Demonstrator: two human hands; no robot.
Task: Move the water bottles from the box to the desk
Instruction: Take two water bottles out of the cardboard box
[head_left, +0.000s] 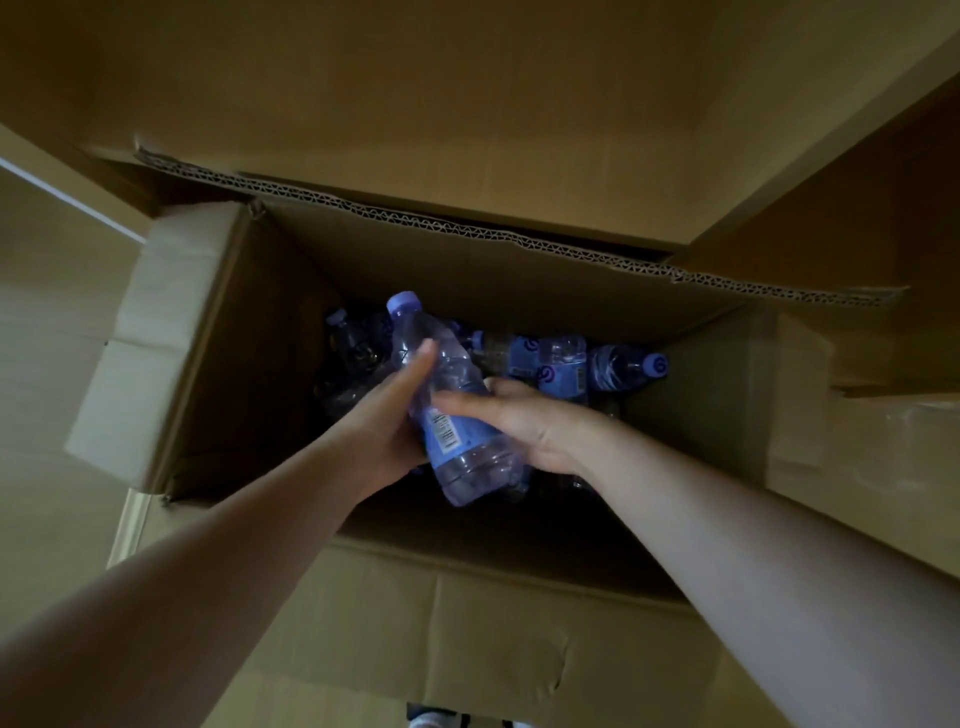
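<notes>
Both my arms reach down into an open cardboard box. A clear water bottle with a blue label and a pale purple cap tilts between my hands, cap pointing up and away. My left hand holds its left side with the thumb laid along the neck. My right hand wraps the label from the right, thumb across the front. Several more bottles with blue labels and caps lie on the dim box floor behind. The desk is out of view.
The box's flaps stand open: a pale one at left, a large one at the far side, another at right, and the near flap folded down toward me. Pale floor shows at far left.
</notes>
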